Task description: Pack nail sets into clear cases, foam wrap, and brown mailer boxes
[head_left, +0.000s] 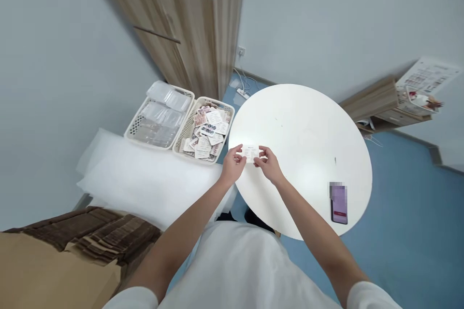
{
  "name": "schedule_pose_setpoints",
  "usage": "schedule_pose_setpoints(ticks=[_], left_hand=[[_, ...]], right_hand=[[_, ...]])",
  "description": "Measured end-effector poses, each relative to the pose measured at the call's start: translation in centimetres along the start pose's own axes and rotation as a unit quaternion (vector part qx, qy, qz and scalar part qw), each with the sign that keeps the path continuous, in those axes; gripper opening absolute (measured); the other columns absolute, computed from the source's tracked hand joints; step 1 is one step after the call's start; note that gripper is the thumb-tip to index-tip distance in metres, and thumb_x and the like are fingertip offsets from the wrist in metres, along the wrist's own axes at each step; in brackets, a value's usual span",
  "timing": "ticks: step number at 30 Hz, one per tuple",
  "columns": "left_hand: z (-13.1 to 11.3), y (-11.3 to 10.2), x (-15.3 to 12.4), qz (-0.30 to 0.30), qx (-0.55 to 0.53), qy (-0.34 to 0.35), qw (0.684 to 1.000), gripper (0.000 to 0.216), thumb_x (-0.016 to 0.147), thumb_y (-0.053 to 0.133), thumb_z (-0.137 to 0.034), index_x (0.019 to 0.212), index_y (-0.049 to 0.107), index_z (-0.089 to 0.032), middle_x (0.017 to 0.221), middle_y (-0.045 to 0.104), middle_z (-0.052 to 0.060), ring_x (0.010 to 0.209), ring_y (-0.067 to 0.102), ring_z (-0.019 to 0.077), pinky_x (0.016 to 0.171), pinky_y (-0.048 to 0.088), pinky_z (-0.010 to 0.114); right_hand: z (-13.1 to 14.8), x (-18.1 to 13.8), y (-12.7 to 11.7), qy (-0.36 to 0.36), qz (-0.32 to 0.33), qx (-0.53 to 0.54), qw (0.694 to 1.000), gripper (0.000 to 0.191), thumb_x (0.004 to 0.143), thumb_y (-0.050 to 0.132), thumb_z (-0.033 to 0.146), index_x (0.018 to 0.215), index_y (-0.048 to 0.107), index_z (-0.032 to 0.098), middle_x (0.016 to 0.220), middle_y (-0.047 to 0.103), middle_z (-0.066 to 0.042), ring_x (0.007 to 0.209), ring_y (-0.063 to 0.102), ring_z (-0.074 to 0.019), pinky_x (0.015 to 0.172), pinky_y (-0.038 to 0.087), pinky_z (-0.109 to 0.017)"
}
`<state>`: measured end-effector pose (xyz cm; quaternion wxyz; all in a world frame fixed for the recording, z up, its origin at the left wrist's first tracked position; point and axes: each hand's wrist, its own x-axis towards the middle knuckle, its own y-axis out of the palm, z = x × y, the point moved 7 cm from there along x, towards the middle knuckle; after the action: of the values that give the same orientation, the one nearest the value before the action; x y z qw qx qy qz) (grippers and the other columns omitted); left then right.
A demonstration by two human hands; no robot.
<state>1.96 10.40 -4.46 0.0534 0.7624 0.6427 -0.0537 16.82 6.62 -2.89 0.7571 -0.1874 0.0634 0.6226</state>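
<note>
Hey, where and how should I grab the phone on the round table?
Probably by both long edges, around the middle, with your right hand coming down from above: the phone lies flat, screen up, its long sides running roughly toward you, the table showing along both. Leave the card to your left hand, since both hands pinch it.

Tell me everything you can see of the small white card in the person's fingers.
The card is a small, flat-looking white rectangle, apparently paper or thin cardboard, with faint print too small to read. Its printed face is towards the camera. The left grip pinches its left side, the right grip its right, near the left edge of the round table.
</note>
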Motion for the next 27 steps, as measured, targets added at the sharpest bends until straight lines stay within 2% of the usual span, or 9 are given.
schedule_pose_setpoints(ticks=[5,9,14,18,21,24,27], left_hand=[[0.5,8.0,-5.8,0.113,0.019,-0.069,0.991,0.037,0.068,0.058,-0.019,0.105,0.057,-0.019,0.085,0.053,0.001,0.056,0.052,0.0053,0.055,0.044,0.02],[1.1,13.3,-9.8,0.14,0.041,-0.098,0.985,0.038,0.067,0.061,-0.022,0.105,0.056,-0.021,0.085,0.054,0.001,0.06,0.054,0.0072,0.06,0.044,0.023],[2.1,18.6,-13.2,0.156,0.066,-0.121,0.978,0.035,0.068,0.062,-0.026,0.102,0.056,-0.02,0.085,0.055,0.002,0.063,0.055,0.0093,0.065,0.045,0.026],[1.5,20.9,-14.9,0.143,0.132,-0.08,0.978,0.029,0.071,0.058,-0.027,0.1,0.057,-0.021,0.093,0.056,0.006,0.083,0.055,0.0156,0.072,0.045,0.03],[0.8,21.9,-16.2,0.146,0.189,-0.046,0.97,0.026,0.071,0.059,-0.027,0.097,0.059,-0.023,0.099,0.056,0.006,0.092,0.053,0.0188,0.079,0.043,0.035],[1.3,22.7,-17.4,0.175,0.172,-0.09,0.965,0.028,0.072,0.06,-0.031,0.098,0.059,-0.024,0.107,0.054,0.007,0.097,0.053,0.021,0.079,0.044,0.035],[2.0,22.9,-17.8,0.17,0.11,-0.149,0.968,0.037,0.072,0.062,-0.035,0.106,0.055,-0.024,0.12,0.048,0.009,0.108,0.049,0.0233,0.084,0.042,0.036]], right_hand=[[-4.6,-7.4,-8.0,0.044,-0.073,0.064,0.994,0.038,0.069,0.057,0.039,0.101,0.05,0.021,0.075,0.046,0.003,0.058,0.056,-0.0101,0.059,0.052,-0.03],[-7.7,-12.0,-13.3,0.062,-0.091,0.11,0.988,0.038,0.068,0.059,0.041,0.099,0.051,0.021,0.073,0.051,0.002,0.061,0.056,-0.0121,0.06,0.052,-0.031],[-10.6,-15.5,-18.4,0.081,-0.093,0.162,0.979,0.038,0.064,0.063,0.042,0.092,0.053,0.019,0.069,0.053,0.002,0.056,0.054,-0.0113,0.059,0.051,-0.031],[-12.3,-16.8,-21.0,0.081,-0.115,0.159,0.977,0.034,0.064,0.063,0.041,0.087,0.054,0.019,0.068,0.054,0.002,0.056,0.053,-0.0113,0.057,0.049,-0.029],[-12.8,-17.4,-22.0,0.063,-0.149,0.088,0.983,0.029,0.067,0.059,0.04,0.086,0.055,0.019,0.066,0.053,0.002,0.056,0.051,-0.012,0.055,0.047,-0.028],[-12.3,-17.8,-21.9,0.037,-0.176,0.0,0.984,0.023,0.071,0.052,0.037,0.085,0.056,0.019,0.067,0.054,0.0,0.053,0.049,-0.0123,0.052,0.045,-0.028],[-11.0,-17.9,-21.0,-0.013,-0.182,-0.054,0.982,0.02,0.073,0.047,0.035,0.084,0.055,0.02,0.084,0.057,-0.005,0.053,0.051,-0.0123,0.053,0.045,-0.029]])
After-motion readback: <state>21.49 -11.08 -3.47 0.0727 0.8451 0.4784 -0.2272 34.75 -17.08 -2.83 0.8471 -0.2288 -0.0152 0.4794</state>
